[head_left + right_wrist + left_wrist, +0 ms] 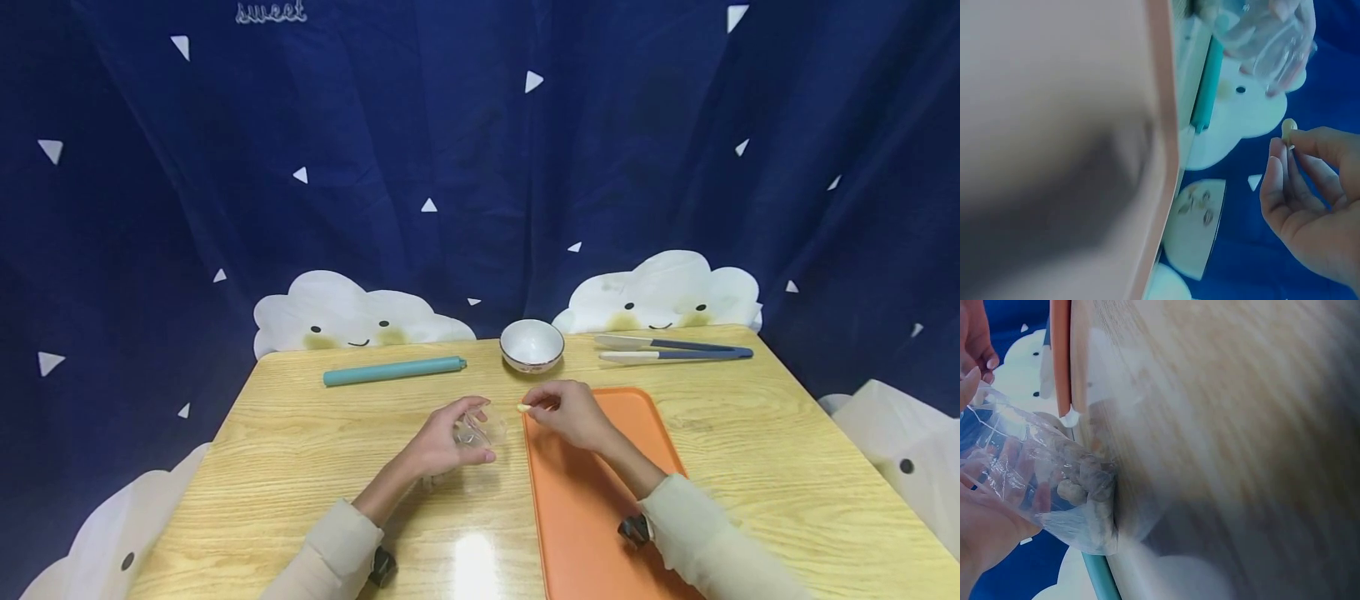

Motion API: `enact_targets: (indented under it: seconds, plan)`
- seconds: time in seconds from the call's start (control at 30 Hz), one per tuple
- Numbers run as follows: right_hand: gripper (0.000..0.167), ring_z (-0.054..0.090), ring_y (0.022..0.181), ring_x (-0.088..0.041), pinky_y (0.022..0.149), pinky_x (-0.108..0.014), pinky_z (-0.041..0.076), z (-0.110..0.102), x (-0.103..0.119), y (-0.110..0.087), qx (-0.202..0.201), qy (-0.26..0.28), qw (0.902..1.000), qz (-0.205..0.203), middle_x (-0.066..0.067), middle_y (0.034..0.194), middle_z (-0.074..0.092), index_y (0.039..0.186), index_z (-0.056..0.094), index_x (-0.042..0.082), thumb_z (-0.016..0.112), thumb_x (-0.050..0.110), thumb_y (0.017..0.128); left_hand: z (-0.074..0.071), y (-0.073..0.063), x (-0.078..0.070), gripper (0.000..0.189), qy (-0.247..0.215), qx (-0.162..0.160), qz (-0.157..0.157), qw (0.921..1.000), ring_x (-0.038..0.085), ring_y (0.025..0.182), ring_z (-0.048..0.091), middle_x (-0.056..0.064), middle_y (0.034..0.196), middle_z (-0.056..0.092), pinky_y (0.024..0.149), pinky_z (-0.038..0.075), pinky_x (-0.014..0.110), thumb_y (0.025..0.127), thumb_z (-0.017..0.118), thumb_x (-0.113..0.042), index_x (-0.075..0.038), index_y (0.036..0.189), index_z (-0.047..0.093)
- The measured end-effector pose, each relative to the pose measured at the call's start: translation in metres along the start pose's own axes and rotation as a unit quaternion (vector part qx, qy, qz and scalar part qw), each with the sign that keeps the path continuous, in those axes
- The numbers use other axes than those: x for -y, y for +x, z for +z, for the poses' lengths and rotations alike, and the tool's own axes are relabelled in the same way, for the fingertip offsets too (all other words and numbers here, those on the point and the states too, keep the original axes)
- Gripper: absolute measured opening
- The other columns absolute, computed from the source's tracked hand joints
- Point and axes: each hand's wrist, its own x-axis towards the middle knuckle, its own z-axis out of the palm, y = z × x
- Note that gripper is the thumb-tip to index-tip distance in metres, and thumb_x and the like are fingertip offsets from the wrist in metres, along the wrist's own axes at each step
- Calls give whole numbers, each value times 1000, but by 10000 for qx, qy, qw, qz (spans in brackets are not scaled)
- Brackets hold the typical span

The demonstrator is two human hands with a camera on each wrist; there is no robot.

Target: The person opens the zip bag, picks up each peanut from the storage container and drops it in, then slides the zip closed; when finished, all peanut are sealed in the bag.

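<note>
My left hand (441, 442) holds a clear plastic bag (472, 429) above the wooden table, thumb on one side and fingers on the other. Several roundish pale-brown pieces (1072, 492) lie in the bag's bottom in the left wrist view; their kind is unclear through the film. Over the far left corner of the orange tray (573, 533), my right hand (573, 412) pinches a small pale-yellow piece (1289, 129) between thumb and fingertips. That piece is apart from the bag and too small to name.
Beyond the tray, a white bowl (531, 363) with a dark rim stands near the table's back edge. Blue-and-cream tongs (701, 354) lie at the back right. A teal rod (393, 372) lies at the back left, before a dark blue curtain (480, 150).
</note>
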Motion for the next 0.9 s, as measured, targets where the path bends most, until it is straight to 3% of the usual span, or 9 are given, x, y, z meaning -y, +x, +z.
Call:
enact_targets:
  seconds: [0.4,0.73,0.9]
  plan:
    - [7,60,70,-5,64,-18,51,30,21,5,334,309,9985,-313,-6,79,70,86,72,2,71,6,81,0,0,0,75,39,13,-29,10000,22,110,56,5,118,62,94,45,45,73,81,-31,-15,137,46]
    - [5,57,68,-3,63,-18,49,30,25,3,343,99,9986,-393,0,76,69,85,72,8,71,11,83,0,1,1,77,80,13,-41,10000,23,110,57,7,120,62,92,47,45,73,80,-31,-12,138,44]
    - [4,52,63,-2,58,-18,46,29,30,-1,647,-62,9964,-537,4,71,66,81,72,12,72,16,82,0,1,2,77,164,-57,-50,9998,21,110,57,4,121,62,91,48,43,72,81,-33,-15,138,45]
